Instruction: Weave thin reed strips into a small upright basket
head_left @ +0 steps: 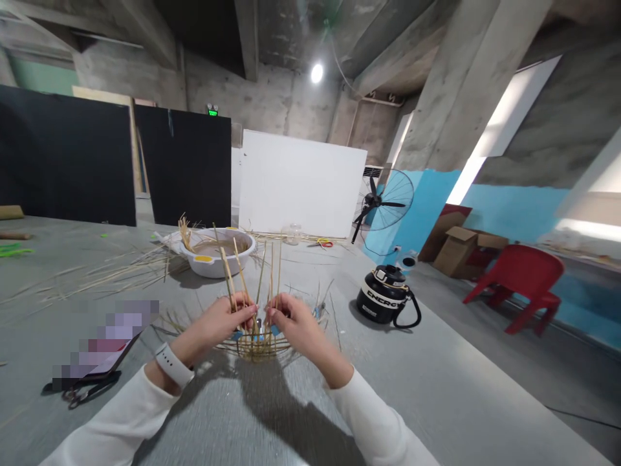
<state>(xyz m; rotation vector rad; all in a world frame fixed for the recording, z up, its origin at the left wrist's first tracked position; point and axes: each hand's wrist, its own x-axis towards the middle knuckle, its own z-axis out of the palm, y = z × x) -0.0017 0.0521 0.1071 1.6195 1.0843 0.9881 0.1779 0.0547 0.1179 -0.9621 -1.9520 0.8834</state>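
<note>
A partly woven piece of thin straw-coloured strips [255, 349] lies on the grey table, with several strips standing upright from it. My left hand [233, 317] is closed on strips at the left of its middle, thumb and forefinger pinched. Just to the right, my right hand [288, 320] pinches other upright strips. Small blue clips and a shiny object show between and beside the hands, partly hidden. The fingertips of the two hands are close together but apart.
Behind stands a white basin [218, 264] with strips in it; loose strips [116, 275] spread leftward. Scissors [323, 243] lie at the back. A black jug [383, 294] stands right, a blurred flat item [109, 346] left. Beyond are a fan and a red chair [521, 278].
</note>
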